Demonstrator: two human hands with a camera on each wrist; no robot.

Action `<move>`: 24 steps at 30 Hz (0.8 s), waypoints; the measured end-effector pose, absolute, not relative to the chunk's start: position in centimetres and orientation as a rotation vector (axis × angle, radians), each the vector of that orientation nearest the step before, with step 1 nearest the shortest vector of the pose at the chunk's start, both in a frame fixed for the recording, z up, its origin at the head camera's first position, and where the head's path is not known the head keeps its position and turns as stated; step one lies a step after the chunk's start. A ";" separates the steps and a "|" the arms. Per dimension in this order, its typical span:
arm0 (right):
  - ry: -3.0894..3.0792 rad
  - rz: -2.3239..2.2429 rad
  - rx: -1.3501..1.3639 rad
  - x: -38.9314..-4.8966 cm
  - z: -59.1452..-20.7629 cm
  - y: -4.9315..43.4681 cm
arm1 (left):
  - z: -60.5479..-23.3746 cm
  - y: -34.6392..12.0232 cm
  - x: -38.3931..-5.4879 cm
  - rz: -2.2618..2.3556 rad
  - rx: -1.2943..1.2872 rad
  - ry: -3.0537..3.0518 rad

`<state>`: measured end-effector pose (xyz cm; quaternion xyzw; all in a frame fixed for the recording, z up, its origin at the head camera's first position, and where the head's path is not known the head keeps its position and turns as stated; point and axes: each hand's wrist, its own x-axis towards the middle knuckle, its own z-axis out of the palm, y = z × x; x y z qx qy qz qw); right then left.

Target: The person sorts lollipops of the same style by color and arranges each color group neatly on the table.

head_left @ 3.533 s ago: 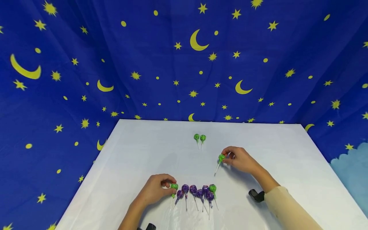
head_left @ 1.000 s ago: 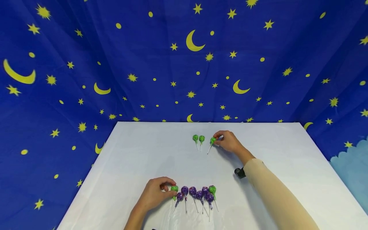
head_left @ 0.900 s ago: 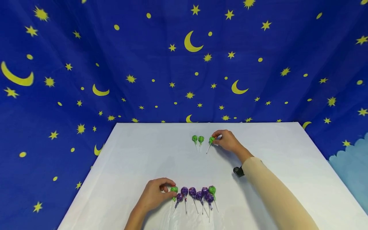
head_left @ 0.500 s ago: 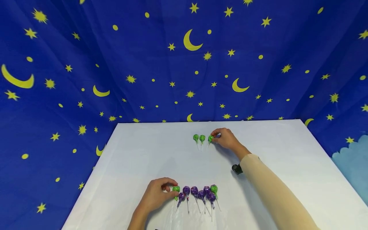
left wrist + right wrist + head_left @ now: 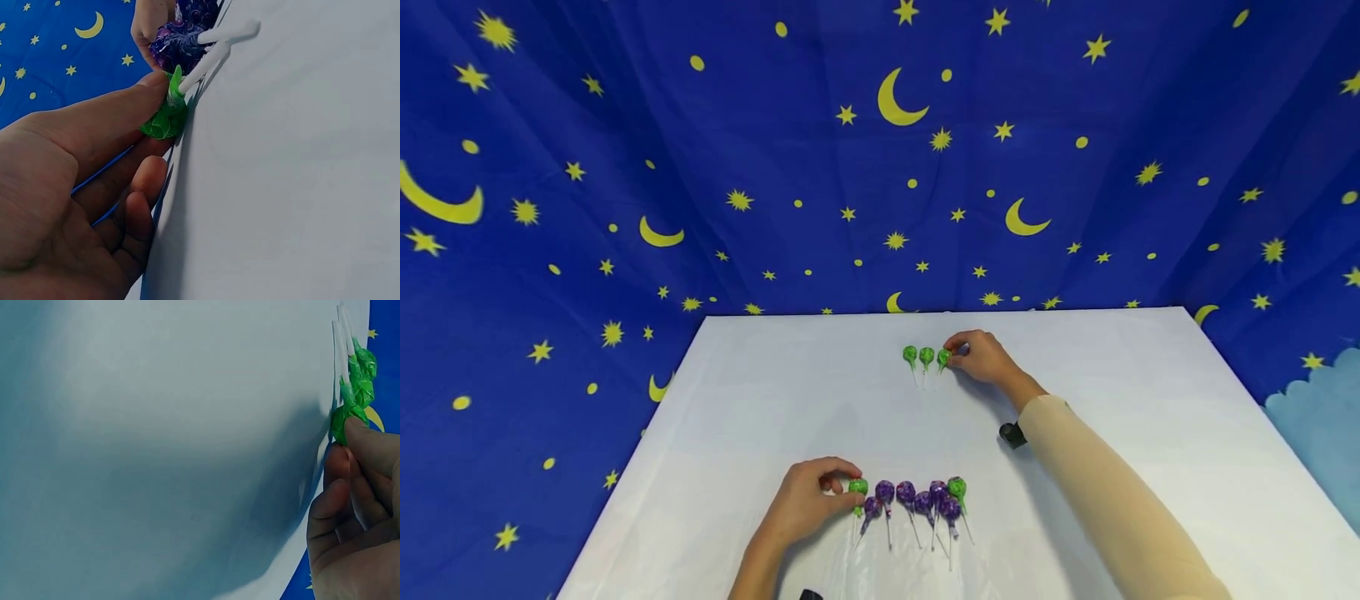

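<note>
At the far side of the table my right hand [image 5: 988, 358] pinches a green-wrapped lollipop [image 5: 943, 357] by its head, between thumb and fingers. Two more green lollipops [image 5: 918, 356] lie just left of it in a row, sticks toward me. Nearer to me, my left hand [image 5: 808, 504] pinches the head of another green lollipop [image 5: 164, 122] at the left end of a near group. Several purple lollipops [image 5: 906, 493] lie beside it, some overlapping. One green lollipop [image 5: 957, 487] sits at that group's right end.
A white table [image 5: 760, 400] carries everything. A blue curtain [image 5: 820, 167] with yellow moons and stars rises behind it and along the sides. A black wrist camera [image 5: 1012, 434] hangs under the right sleeve [image 5: 1097, 475].
My right hand has carried its green lollipop to the far side and left, beside the two lying there. My left hand keeps its pinch in about the same spot.
</note>
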<state>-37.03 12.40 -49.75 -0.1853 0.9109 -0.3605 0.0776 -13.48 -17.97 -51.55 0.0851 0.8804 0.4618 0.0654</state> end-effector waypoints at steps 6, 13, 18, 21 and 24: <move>2.734 -1.072 -0.563 -36.9 -49.8 12.1 | -51.5 -17.9 -13.4 1.383 0.257 2.666; 2.727 -1.084 -0.562 -36.9 -49.6 11.6 | -51.4 -17.9 -13.4 1.383 0.255 2.674; 2.688 -1.115 -0.550 -37.0 -49.6 11.7 | -51.5 -17.9 -13.5 1.393 0.249 2.670; 2.649 -1.130 -0.546 -37.1 -49.9 12.1 | -51.6 -17.8 -13.5 1.389 0.248 2.668; 2.629 -1.142 -0.538 -37.2 -50.0 12.4 | -51.7 -17.8 -13.5 1.388 0.243 2.671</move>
